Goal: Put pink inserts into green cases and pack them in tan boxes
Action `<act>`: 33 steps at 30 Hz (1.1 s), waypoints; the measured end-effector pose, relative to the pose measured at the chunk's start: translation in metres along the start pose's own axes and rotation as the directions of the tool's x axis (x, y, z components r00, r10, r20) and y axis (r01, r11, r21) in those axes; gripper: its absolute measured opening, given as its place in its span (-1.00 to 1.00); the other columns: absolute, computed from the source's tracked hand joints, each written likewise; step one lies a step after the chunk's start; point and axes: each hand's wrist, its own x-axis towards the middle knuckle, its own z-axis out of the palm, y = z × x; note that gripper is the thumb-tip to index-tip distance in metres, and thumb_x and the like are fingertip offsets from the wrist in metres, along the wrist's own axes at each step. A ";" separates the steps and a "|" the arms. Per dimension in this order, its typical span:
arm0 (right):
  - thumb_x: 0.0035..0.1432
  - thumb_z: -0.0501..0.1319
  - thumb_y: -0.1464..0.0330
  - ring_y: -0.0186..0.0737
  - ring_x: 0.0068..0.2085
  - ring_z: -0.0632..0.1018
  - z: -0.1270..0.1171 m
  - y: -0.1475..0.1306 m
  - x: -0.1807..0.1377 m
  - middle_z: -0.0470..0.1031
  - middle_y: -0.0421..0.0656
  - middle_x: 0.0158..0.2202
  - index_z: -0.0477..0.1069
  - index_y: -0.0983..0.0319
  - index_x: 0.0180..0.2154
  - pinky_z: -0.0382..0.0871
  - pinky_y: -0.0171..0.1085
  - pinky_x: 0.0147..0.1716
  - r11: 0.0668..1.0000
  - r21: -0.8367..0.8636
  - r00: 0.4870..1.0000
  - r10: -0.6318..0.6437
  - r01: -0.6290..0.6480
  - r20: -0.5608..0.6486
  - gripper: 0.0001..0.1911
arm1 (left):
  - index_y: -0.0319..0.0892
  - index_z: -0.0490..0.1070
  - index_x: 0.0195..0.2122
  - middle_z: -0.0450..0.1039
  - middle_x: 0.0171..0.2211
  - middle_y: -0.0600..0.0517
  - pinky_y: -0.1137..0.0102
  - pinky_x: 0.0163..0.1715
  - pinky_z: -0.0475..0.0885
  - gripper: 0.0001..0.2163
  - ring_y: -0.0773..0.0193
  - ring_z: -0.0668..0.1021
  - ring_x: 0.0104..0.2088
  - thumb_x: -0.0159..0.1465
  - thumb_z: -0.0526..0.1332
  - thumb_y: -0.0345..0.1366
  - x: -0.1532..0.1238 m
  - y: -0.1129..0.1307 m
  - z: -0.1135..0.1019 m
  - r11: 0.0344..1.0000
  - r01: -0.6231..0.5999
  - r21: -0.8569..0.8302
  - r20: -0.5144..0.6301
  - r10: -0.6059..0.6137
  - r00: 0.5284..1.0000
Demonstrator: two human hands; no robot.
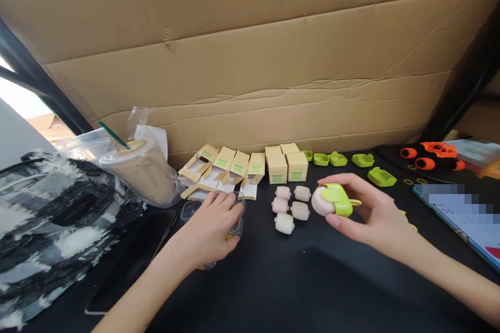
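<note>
Green-cased piece point(338, 201), axis crosswise, pale end point(321, 203) left

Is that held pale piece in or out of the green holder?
Partly in: the green holder covers some of the pale piece; the rest shows.

There are four open cartons point(255, 164), four closed cartons point(297, 165), five loose barrel-shaped pieces point(285, 223) and five loose green trays point(382, 177). One lime-green holder point(342, 202) shows, with three orange wheels point(425, 164), one orange frame point(440, 150), one drink cup point(142, 174), one green straw point(113, 134) and one black phone point(130, 260).
</note>
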 end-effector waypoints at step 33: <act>0.12 0.32 0.28 -0.13 -0.09 0.52 0.006 0.000 -0.009 0.43 -0.12 -0.10 0.18 0.04 0.09 0.51 -0.16 -0.12 0.992 0.124 1.000 -0.027 0.027 0.002 -0.47 | -0.12 0.34 -0.17 0.26 0.06 -0.13 0.33 0.01 0.39 -0.89 0.18 0.46 0.00 0.29 0.16 -0.27 0.001 0.051 0.036 0.662 -0.446 -0.602 -0.335 0.297 0.894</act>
